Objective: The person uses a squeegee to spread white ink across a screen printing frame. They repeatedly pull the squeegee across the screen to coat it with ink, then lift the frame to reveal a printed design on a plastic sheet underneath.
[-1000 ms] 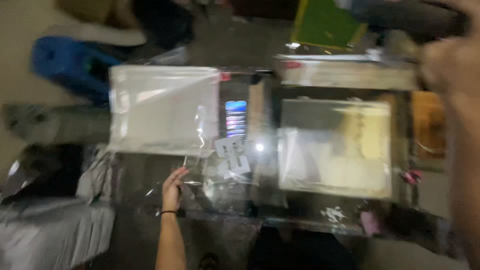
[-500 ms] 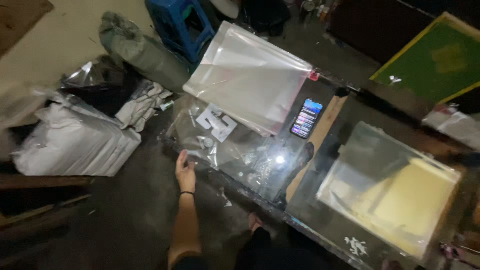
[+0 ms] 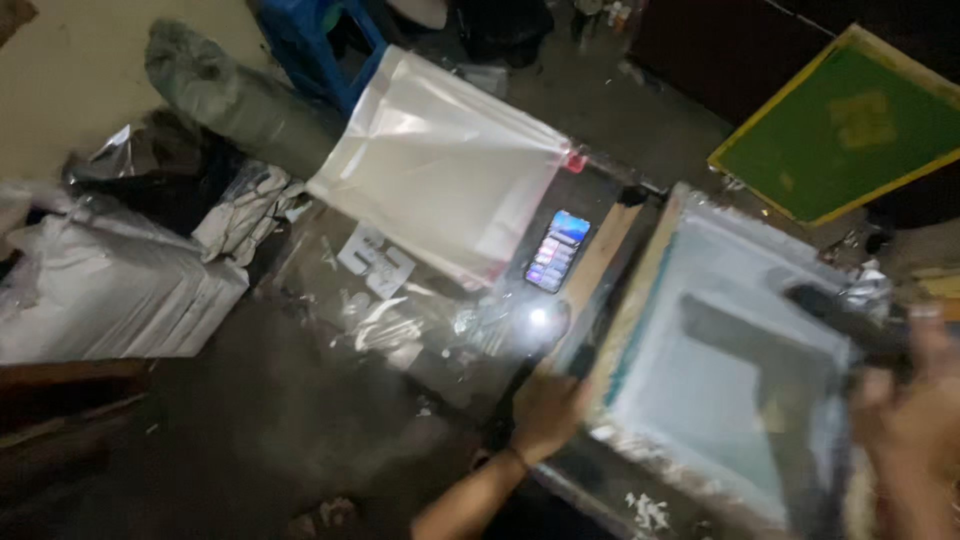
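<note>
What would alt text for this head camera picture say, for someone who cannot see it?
Seen from above in dim light, a person's left hand grips the near corner of a wooden-framed printing screen, while the blurred right hand holds a dark squeegee over its mesh. Beside it lie a lit smartphone and a stack of clear plastic bags.

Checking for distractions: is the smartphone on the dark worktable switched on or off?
On. The smartphone lies face-up on the dark worktable, its screen lit with coloured rows.
</note>
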